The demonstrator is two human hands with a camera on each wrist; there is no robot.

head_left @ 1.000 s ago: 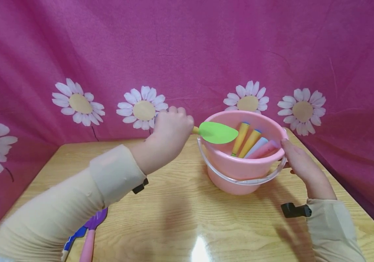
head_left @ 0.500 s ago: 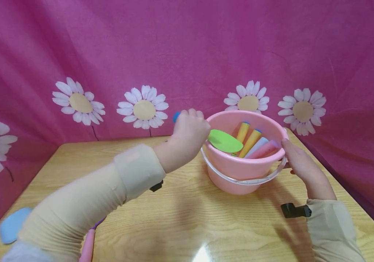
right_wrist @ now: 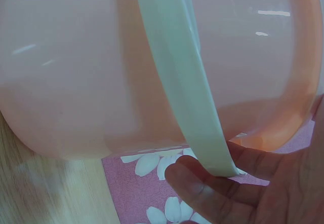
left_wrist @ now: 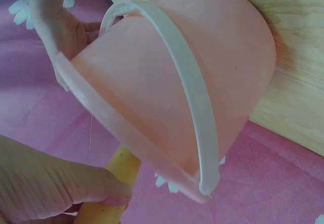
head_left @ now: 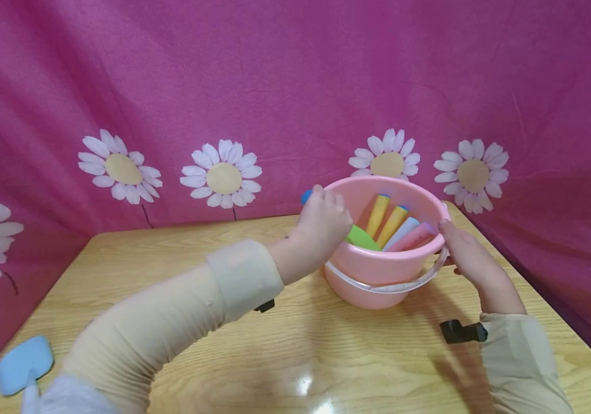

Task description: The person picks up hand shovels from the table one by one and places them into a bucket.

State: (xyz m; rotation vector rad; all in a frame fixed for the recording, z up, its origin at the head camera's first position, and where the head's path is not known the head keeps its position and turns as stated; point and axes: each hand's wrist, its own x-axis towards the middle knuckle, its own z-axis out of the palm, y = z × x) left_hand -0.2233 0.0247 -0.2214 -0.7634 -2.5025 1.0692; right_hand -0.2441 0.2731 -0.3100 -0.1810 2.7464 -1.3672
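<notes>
One green shovel [head_left: 361, 237] slants into the pink bucket [head_left: 370, 270], yellow handle [left_wrist: 124, 165] clamped in the fingers of the left hand [head_left: 323, 221], right hand [head_left: 468, 253] gripping the rim [head_left: 378, 255].

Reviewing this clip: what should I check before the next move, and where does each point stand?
1. Left grip secure on the yellow handle: ok, fingers curled round it.
2. Right grip steadying the pink bucket: ok, at the rim.
3. Bucket standing on the table: ok, base down.
4. White bail clear of the opening: ok, hanging outside the front.
5. Green blade free of the tools inside: cannot tell, partly hidden.
6. Blue shovel out of the way: ok, far left, apart from the bucket.
</notes>
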